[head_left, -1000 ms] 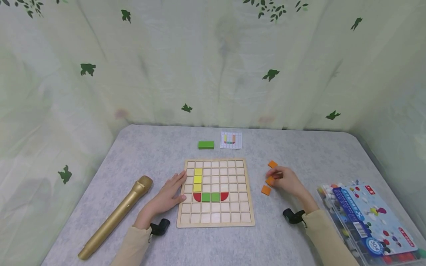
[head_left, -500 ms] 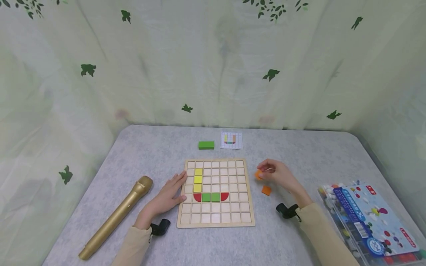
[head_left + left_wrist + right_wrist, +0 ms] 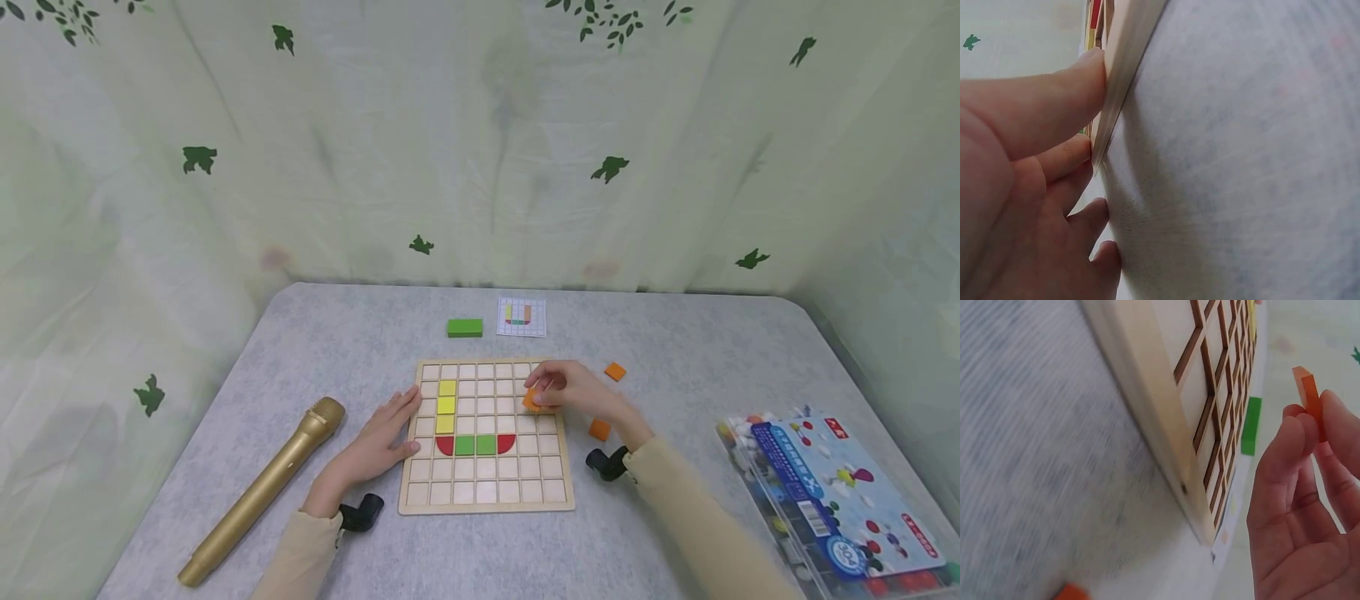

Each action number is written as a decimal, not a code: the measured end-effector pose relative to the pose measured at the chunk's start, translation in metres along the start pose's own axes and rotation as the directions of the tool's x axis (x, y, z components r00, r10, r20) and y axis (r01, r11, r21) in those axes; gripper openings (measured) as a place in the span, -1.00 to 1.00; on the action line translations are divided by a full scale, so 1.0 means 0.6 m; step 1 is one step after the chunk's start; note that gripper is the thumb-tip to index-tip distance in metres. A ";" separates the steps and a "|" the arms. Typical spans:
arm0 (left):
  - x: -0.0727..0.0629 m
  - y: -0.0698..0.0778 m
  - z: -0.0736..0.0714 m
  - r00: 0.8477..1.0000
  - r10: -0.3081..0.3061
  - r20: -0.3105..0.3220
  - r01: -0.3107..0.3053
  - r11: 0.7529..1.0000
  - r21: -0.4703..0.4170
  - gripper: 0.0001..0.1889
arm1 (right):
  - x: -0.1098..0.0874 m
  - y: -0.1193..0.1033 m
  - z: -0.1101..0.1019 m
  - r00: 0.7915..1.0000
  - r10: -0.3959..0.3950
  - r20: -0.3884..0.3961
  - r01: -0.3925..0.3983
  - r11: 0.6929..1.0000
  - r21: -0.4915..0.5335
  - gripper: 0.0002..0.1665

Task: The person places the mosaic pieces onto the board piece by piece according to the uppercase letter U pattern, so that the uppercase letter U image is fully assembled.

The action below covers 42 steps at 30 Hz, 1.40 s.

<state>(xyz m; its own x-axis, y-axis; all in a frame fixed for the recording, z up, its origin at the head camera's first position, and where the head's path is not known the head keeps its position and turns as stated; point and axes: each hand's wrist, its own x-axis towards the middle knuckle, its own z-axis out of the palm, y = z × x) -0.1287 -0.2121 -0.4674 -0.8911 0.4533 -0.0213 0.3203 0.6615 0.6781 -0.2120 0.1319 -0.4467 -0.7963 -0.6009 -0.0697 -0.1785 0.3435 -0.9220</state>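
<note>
Right hand (image 3: 581, 392) is pinching an orange tile (image 3: 532, 400) between fingertips, hovering it over the right side of the wooden grid board (image 3: 487, 492); the right wrist view is showing the tile (image 3: 1309, 394) edge-on and clear of the board, which the head view cannot settle. Left hand (image 3: 378, 437) is lying flat, fingers straight, and the left wrist view is showing its fingertips (image 3: 1088, 72) pressing against the board's edge (image 3: 1125, 69). Two more orange tiles (image 3: 600, 429) are lying on the table (image 3: 675, 517) right of the board.

The pattern card (image 3: 521, 317) looks too small to read its cells.
</note>
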 end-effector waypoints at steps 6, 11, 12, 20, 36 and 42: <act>-0.001 0.000 0.000 1.000 0.006 -0.005 -0.006 1.000 0.007 -0.29 | 0.023 -0.011 0.022 0.997 -0.047 0.059 0.048 0.999 -0.020 -0.82; -0.001 0.001 -0.001 1.000 -0.001 -0.002 0.001 1.000 0.009 -0.29 | 0.036 -0.017 0.036 0.992 -0.064 0.104 0.070 0.996 -0.050 -0.83; -0.001 0.000 -0.001 1.000 -0.002 0.000 0.002 1.000 0.009 -0.29 | 0.037 -0.019 0.039 0.992 -0.058 0.110 0.065 0.996 -0.060 -0.83; 0.001 0.000 -0.001 1.000 0.005 -0.001 -0.005 1.000 0.013 -0.29 | 0.045 -0.019 0.056 0.985 -0.005 0.174 0.026 0.993 -0.116 -0.81; 0.001 -0.005 0.000 1.000 -0.001 0.005 0.001 1.000 0.003 -0.28 | 0.047 -0.021 0.066 0.983 0.009 0.185 0.045 0.958 -0.284 -0.75; 0.001 -0.004 0.001 1.000 -0.006 0.004 0.006 1.000 -0.004 -0.29 | 0.044 -0.020 0.067 0.985 0.011 0.173 0.037 0.962 -0.270 -0.76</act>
<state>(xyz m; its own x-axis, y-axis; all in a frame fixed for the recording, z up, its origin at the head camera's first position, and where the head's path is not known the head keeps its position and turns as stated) -0.1298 -0.2132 -0.4692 -0.8918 0.4516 -0.0286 0.3134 0.6621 0.6808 -0.2075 0.0831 -0.4527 -0.6864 -0.7127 -0.1447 -0.3572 0.5036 -0.7866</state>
